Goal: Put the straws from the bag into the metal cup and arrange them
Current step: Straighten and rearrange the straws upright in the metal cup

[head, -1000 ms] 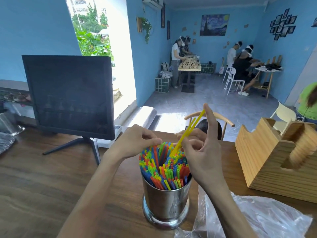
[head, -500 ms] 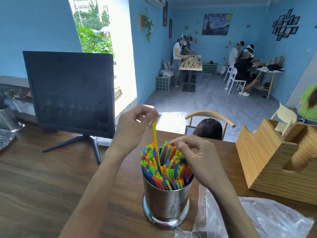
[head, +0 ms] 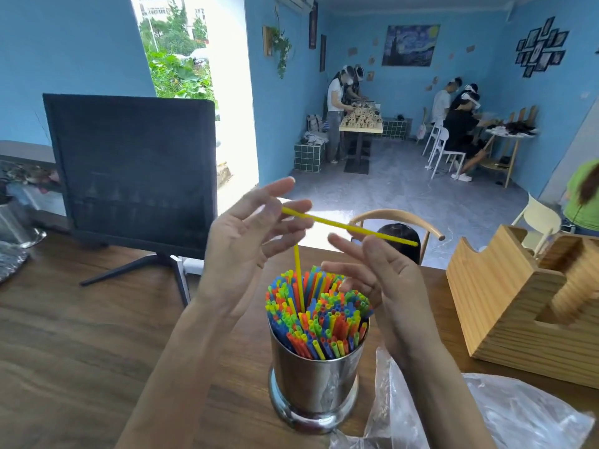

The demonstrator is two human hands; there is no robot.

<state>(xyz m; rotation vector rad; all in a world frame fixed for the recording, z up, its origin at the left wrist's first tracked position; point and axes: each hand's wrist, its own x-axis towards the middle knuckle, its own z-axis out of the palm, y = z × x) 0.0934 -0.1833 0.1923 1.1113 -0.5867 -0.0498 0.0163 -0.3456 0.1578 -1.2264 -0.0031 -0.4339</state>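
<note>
At the far left of your wooden table [head: 97, 335] a dark monitor [head: 133, 170] stands on its splayed stand. Your left hand [head: 246, 238] is raised above the metal cup [head: 316, 380], palm toward you, fingers spread and nearly straight; one end of a yellow straw [head: 348, 226] lies across its fingertips, though a firm pinch cannot be made out. That straw runs level toward your right hand [head: 379, 273], passing just above its loosely extended fingers, which grip nothing. A second yellow straw [head: 298, 280] stands upright out of the bundle of coloured straws [head: 316, 315] packed in the cup. The clear plastic bag [head: 479, 413] lies crumpled on the table just right of the cup. A wooden holder [head: 505, 306] sits at the far right.
</note>
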